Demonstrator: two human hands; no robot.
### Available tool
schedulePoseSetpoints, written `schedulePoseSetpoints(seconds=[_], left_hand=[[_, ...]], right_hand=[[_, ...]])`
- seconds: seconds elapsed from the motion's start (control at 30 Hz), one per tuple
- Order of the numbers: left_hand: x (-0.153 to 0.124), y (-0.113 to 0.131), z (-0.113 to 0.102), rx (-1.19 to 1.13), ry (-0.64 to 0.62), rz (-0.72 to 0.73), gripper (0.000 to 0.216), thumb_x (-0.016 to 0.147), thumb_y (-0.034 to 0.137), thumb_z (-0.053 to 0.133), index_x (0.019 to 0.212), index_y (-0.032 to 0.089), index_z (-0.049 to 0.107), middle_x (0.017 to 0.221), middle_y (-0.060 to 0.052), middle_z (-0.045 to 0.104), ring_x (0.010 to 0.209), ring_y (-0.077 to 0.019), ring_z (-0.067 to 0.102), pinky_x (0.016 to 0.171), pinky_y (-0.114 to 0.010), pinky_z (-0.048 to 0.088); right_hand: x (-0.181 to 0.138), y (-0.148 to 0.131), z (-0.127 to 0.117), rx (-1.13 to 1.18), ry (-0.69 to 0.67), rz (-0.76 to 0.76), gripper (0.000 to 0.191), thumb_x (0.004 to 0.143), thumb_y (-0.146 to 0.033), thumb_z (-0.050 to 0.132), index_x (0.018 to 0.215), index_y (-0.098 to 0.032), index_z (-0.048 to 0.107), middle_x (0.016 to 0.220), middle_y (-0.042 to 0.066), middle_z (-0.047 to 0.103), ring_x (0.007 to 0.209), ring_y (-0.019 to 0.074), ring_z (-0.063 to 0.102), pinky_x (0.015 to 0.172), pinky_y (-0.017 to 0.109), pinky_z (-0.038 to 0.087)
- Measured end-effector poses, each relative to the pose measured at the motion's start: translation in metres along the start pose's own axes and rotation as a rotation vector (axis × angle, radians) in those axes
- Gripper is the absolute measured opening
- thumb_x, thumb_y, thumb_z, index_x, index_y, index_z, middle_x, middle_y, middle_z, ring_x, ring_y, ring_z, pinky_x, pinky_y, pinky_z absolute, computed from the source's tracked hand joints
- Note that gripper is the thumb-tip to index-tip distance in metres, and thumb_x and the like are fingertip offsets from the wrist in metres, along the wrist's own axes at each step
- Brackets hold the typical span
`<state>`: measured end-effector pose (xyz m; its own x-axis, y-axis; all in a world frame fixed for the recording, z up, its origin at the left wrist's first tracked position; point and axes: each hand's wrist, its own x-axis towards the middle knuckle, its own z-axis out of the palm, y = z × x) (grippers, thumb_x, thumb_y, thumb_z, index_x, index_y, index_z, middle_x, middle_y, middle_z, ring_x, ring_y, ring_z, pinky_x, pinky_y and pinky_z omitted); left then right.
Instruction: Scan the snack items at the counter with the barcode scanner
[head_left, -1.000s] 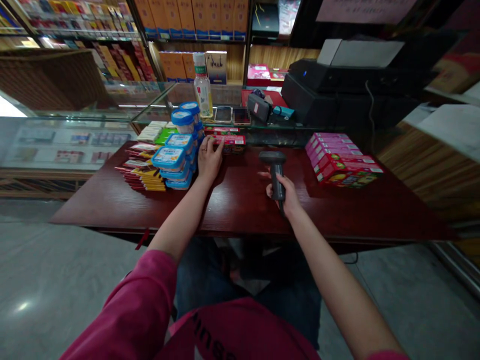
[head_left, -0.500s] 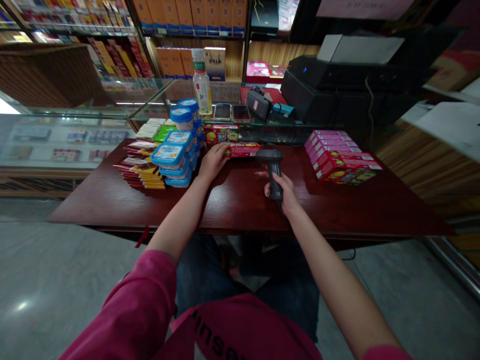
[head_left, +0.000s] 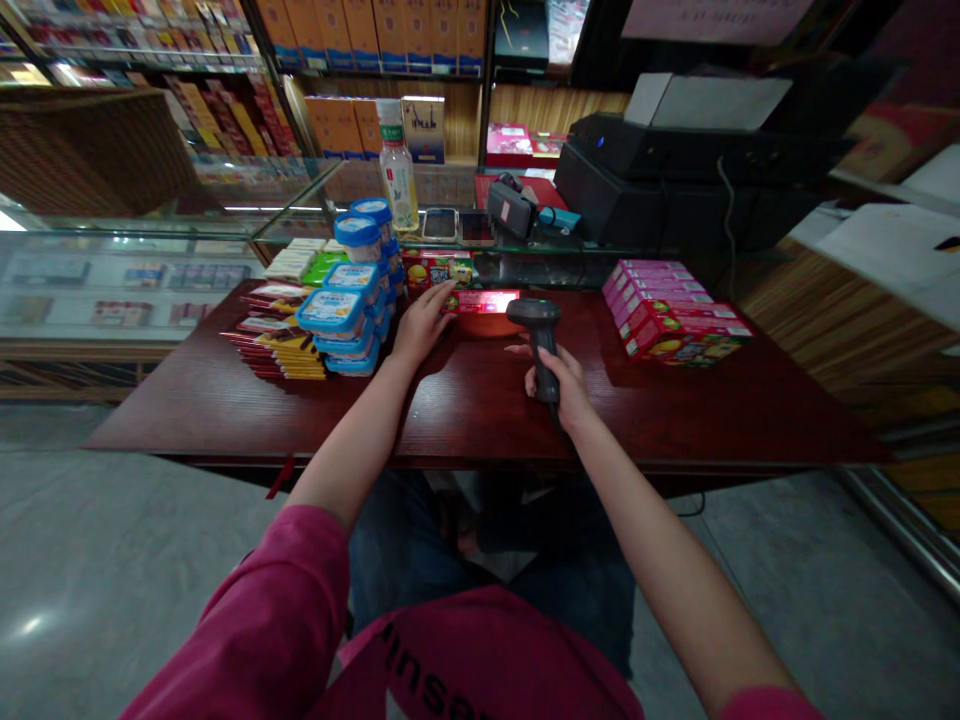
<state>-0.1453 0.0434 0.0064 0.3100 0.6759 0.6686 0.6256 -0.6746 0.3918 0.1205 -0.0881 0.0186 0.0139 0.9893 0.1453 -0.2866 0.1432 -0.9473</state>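
Observation:
My right hand [head_left: 571, 390] is wrapped round the handle of a black barcode scanner [head_left: 533, 313], upright over the table, its head turned left. My left hand [head_left: 422, 325] grips the left end of a small red box [head_left: 484, 302] lying on the table, its fingers partly covering that end. Bright reddish light falls on the box's near side. Right behind it sits another red box [head_left: 435, 268] with a yellow picture. Beside my left hand are stacked tubs with blue lids [head_left: 334, 312].
Red-and-yellow packets [head_left: 274, 345] lie left of the tubs. Stacked pink and red boxes [head_left: 671, 315] stand on the table's right. Behind are a bottle [head_left: 399, 180], a phone [head_left: 440, 225] and a black device [head_left: 514, 207] on the glass counter, plus black machines [head_left: 637, 190].
The scanner's light has come on and now shines on the red box. The view has shifted slightly; both hands keep their holds.

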Motion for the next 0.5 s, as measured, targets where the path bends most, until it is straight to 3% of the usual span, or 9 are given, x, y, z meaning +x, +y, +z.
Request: schedulePoseSetpoints(seconds=[0.27, 0.4, 0.5], left_hand=[[-0.001, 0.029, -0.006, -0.028, 0.079, -0.011, 0.030, 0.102, 0.028, 0.062, 0.130, 0.025, 0.070, 0.140, -0.009, 0.067, 0.135, -0.0233, 0.064, 0.119, -0.039, 0.051], [0.001, 0.056, 0.010, -0.119, 0.010, 0.116, 0.028, 0.102, 0.031, 0.063, 0.128, 0.025, 0.071, 0.132, -0.008, 0.071, 0.127, -0.0218, 0.068, 0.115, -0.038, 0.055], [0.004, 0.087, 0.031, -0.195, -0.118, 0.257, 0.039, 0.103, 0.028, 0.061, 0.142, 0.026, 0.064, 0.145, -0.010, 0.065, 0.136, -0.0222, 0.064, 0.119, -0.040, 0.053]], right_hand=[[-0.017, -0.009, -0.019, 0.002, 0.137, -0.123, 0.033, 0.086, -0.050, 0.073, 0.105, -0.024, 0.067, 0.114, 0.008, 0.082, 0.047, 0.0099, 0.058, 0.043, 0.025, 0.045], [-0.042, -0.028, -0.049, -0.043, 0.276, -0.210, 0.031, 0.085, -0.046, 0.075, 0.106, -0.025, 0.068, 0.112, 0.006, 0.082, 0.048, 0.0104, 0.057, 0.044, 0.027, 0.046], [-0.056, -0.040, -0.078, -0.101, 0.424, -0.315, 0.029, 0.085, -0.043, 0.075, 0.107, -0.027, 0.067, 0.110, 0.005, 0.080, 0.049, 0.0110, 0.056, 0.047, 0.028, 0.047]])
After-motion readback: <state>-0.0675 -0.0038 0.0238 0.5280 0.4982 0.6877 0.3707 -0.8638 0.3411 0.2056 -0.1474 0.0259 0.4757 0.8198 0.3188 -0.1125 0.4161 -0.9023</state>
